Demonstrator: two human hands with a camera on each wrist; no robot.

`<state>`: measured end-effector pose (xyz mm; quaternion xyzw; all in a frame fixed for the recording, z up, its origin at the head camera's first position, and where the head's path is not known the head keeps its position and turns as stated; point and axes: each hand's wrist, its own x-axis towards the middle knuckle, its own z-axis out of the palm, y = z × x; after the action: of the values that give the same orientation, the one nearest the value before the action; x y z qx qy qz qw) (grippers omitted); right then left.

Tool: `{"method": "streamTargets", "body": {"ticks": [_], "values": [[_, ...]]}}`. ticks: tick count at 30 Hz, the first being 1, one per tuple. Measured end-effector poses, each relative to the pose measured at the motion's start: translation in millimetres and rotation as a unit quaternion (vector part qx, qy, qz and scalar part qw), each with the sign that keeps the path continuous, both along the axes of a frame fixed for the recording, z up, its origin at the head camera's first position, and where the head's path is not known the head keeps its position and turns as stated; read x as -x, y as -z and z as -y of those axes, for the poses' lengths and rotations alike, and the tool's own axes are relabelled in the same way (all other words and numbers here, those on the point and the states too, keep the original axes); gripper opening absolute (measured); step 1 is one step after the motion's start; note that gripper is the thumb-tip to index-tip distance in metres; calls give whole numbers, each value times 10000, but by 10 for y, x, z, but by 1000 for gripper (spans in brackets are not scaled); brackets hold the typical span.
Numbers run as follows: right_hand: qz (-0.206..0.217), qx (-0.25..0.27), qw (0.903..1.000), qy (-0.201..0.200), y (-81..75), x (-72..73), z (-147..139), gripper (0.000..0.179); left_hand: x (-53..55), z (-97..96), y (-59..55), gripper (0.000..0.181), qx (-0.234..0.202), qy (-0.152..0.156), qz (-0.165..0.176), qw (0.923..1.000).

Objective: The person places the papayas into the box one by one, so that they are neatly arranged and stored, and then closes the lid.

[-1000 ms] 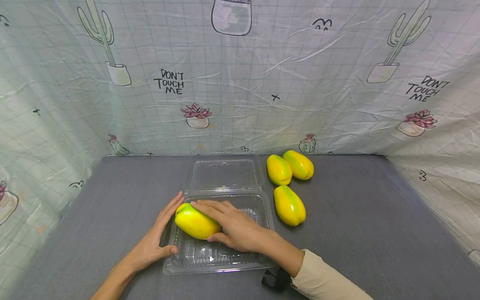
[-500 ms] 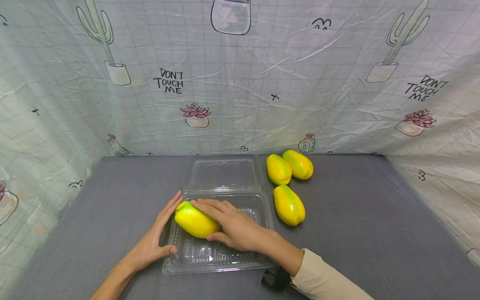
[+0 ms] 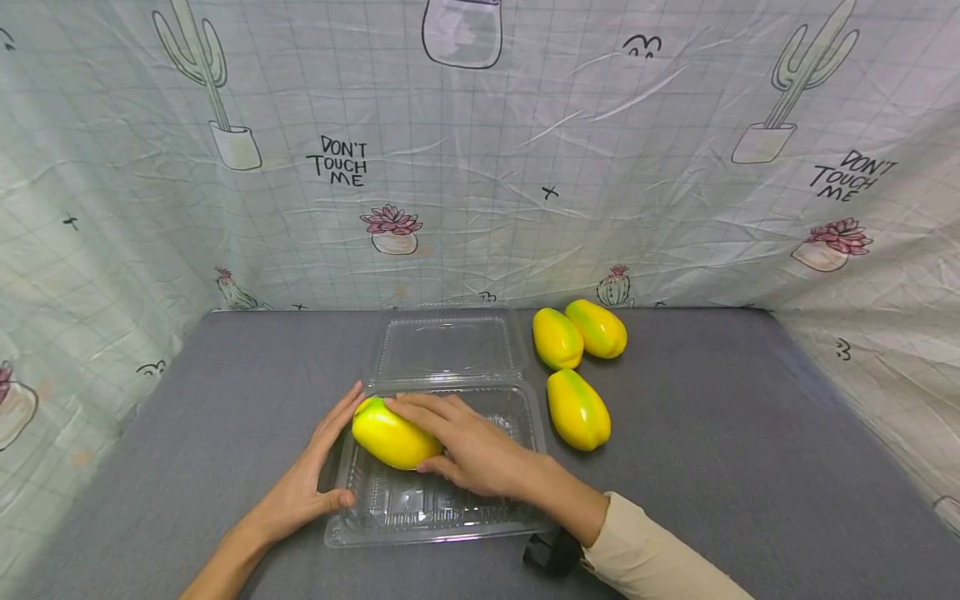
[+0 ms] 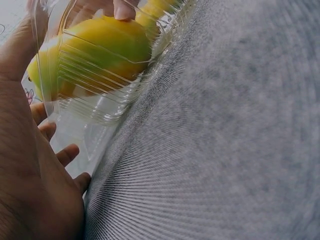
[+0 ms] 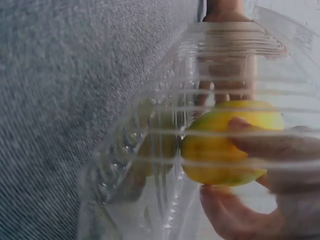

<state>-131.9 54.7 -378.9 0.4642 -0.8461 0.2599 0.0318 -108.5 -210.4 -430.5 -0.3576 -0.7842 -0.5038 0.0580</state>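
Note:
A yellow-green papaya lies slantwise over the left half of the base of a clear plastic clamshell box. My right hand grips it from the right, thumb on the near side and fingers over the far side. Along the box's left edge rests my left hand, thumb and fingers spread and fairly straight. In the left wrist view, the papaya shows through the ribbed clear wall. The right wrist view has the papaya behind the box wall, between thumb and fingers.
The box's lid lies folded back flat behind the base. To the right are three more papayas: one nearer, one behind it, another beside that. A printed curtain bounds the grey table.
The papaya and my right hand have shifted slightly away from me. My left hand has stayed at the box's left edge.

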Motion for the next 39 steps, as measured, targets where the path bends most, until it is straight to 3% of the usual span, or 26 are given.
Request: {"method": "streamTargets", "body": {"ticks": [19,39], "values": [[-243,-104,9996,12,-6,25,-11,81,-23,-5,10,99,14,-9,8,10000],[-80,-102,9998,145,-30,-3,-58,82,-24,-16,22,100,37,-26,-52,10000]]}}
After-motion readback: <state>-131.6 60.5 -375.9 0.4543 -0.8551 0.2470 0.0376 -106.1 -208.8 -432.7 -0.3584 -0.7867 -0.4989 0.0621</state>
